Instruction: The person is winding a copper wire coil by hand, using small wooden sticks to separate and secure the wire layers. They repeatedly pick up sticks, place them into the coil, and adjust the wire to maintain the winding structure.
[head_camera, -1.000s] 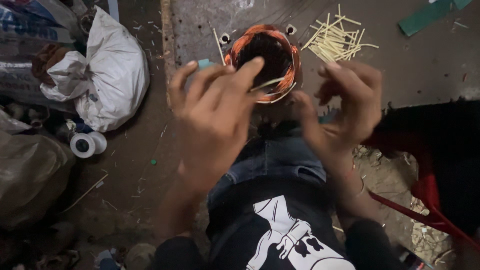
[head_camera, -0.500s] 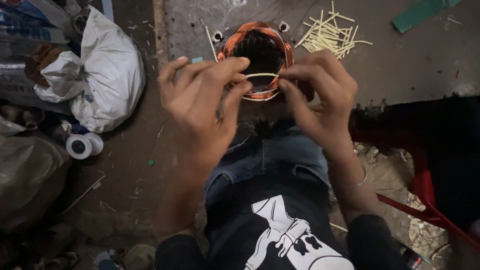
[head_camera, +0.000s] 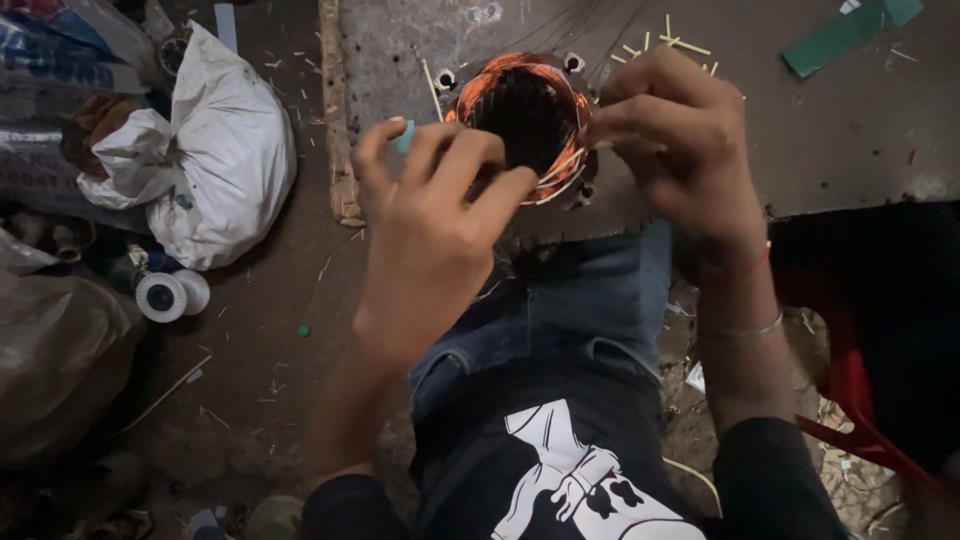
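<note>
The left hand hides the lower-left rim of a round copper-wound coil on the grey bench; its fingers pinch at the windings, though what they hold is unclear. The right hand pinches thin glossy wire at the coil's right edge

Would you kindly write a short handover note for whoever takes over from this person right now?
Left hand: fingers on the near rim of the round copper-wound coil, a small teal piece by the index finger.
Right hand: pinching at the coil's right edge.
The coil sits on the grey slab; thin pale sticks lie behind it.
Done: copper winding in place.
Left: cannot tell.
</note>
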